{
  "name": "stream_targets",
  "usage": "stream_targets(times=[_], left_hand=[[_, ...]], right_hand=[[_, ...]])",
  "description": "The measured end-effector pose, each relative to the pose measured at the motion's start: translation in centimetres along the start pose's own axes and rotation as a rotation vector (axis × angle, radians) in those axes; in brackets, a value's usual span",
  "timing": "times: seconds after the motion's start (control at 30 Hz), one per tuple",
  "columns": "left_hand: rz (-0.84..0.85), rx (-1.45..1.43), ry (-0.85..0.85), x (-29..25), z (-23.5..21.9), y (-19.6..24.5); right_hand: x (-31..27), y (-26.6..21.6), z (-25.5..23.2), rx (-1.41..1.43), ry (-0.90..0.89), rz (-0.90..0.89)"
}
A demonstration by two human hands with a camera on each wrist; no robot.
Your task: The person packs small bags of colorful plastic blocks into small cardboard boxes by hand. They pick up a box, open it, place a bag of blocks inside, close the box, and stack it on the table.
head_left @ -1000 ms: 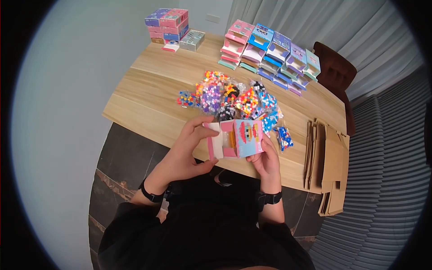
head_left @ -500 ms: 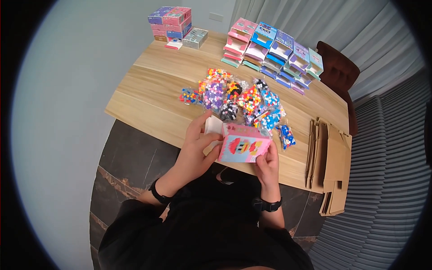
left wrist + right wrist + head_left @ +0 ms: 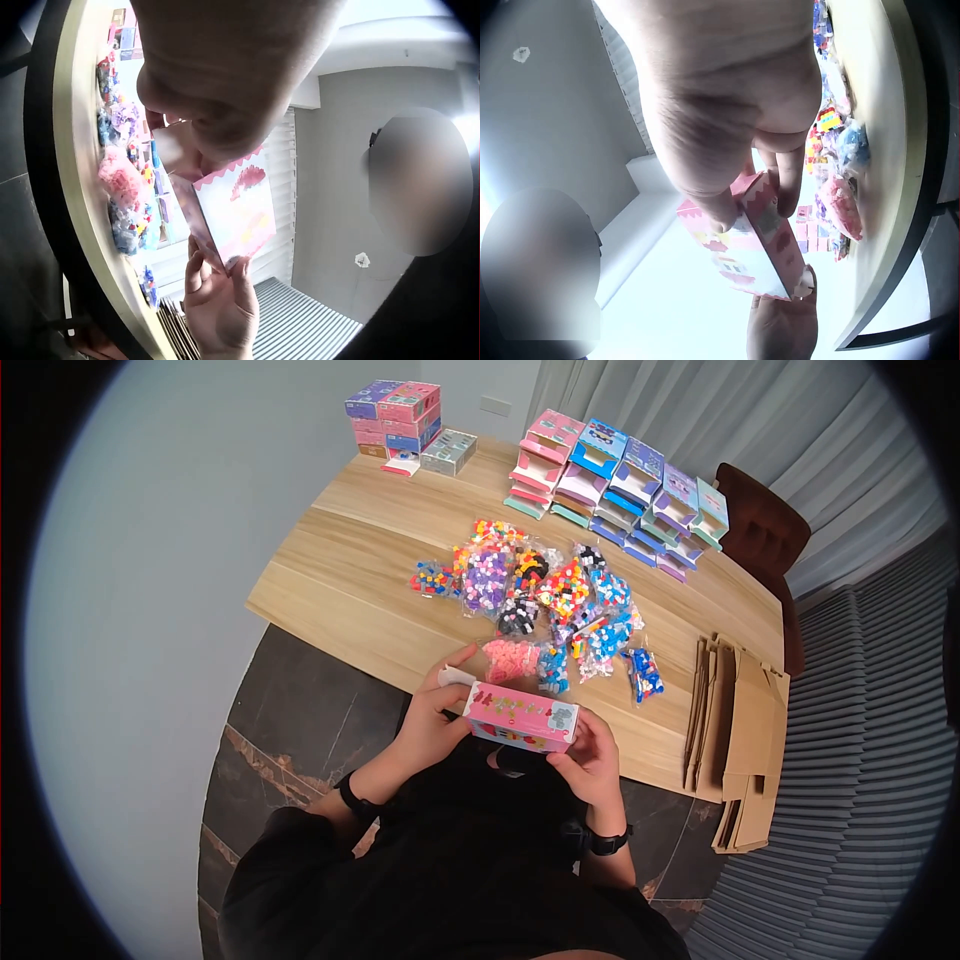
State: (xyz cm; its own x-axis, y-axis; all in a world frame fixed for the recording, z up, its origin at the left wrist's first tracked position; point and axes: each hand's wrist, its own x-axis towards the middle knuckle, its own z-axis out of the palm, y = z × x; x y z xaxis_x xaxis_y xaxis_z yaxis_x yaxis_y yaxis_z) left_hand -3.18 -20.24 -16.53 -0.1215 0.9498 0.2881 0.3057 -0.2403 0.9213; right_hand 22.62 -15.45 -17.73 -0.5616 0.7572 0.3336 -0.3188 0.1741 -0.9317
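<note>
"Hands, please: state and contents?"

"Left hand (image 3: 432,725), gripping the left end of one pink, picture-printed cardboard box (image 3: 520,717), beside its white cardboard flap (image 3: 456,676). Right hand (image 3: 592,762), holding the opposite end, thumb on the near side."

"Location of box?"

"Held up in front of the person, at the near edge of one pale wood-grain table (image 3: 370,550)."

"Next outward?"

"One clear bag of pink pieces (image 3: 510,658), just beyond the box; beside it, one clear bag of blue pieces (image 3: 553,670). Behind both, one heap of clear bags of multicoloured pieces (image 3: 540,585). To the right, apart, one clear bag of blue, white and red pieces (image 3: 645,675)."

"Outer items?"

"Far side: tiered open-ended pastel and blue cardboard boxes (image 3: 625,480). Far left: one stack of pink and purple cardboard boxes (image 3: 395,420). Right end: flattened brown cardboard (image 3: 755,710)."
</note>
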Motion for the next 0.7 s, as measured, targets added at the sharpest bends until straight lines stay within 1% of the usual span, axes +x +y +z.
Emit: stream_targets(times=[0.03, 0.13, 0.23, 0.33, 0.43, 0.53, 0.57, 0.67, 0.7], left_hand=[[-0.016, -0.026, -0.025, 0.1, -0.1, -0.1], [0.013, -0.033, 0.005, 0.4, -0.1, -0.1], [0.041, 0.082, 0.083, 0.9, -0.1, 1.2], [-0.009, 0.083, 0.020, 0.9, -0.3, 0.8], [0.010, 0.034, 0.057, 1.1, -0.7, 0.5], [-0.192, -0.443, 0.129, 1.1, -0.6, -0.9], [-0.188, -0.458, 0.133, 1.3, -0.6, -1.3], [-0.348, -0.744, 0.169, 1.5, -1.1, -2.0], [-0.362, -0.777, 0.180, 1.4, -1.3, -2.2]], right_hand=[[0.1, 0.0, 0.0, -0.010, -0.002, 0.009], [0.9, 0.1, 0.4, 0.056, 0.029, -0.019], [0.9, 0.3, 0.2, 0.079, 0.011, 0.030], [0.8, 0.5, 0.0, 0.040, -0.009, 0.040], [1.0, 0.3, 0.8, 0.077, 0.139, 0.078], [1.3, 0.6, 0.4, 0.068, 0.253, 0.124], [1.4, 0.8, 0.3, 0.083, 0.286, 0.141], [1.5, 1.7, -0.3, 0.077, 0.344, 0.168], [1.6, 1.7, -0.4, 0.125, 0.355, 0.194]])
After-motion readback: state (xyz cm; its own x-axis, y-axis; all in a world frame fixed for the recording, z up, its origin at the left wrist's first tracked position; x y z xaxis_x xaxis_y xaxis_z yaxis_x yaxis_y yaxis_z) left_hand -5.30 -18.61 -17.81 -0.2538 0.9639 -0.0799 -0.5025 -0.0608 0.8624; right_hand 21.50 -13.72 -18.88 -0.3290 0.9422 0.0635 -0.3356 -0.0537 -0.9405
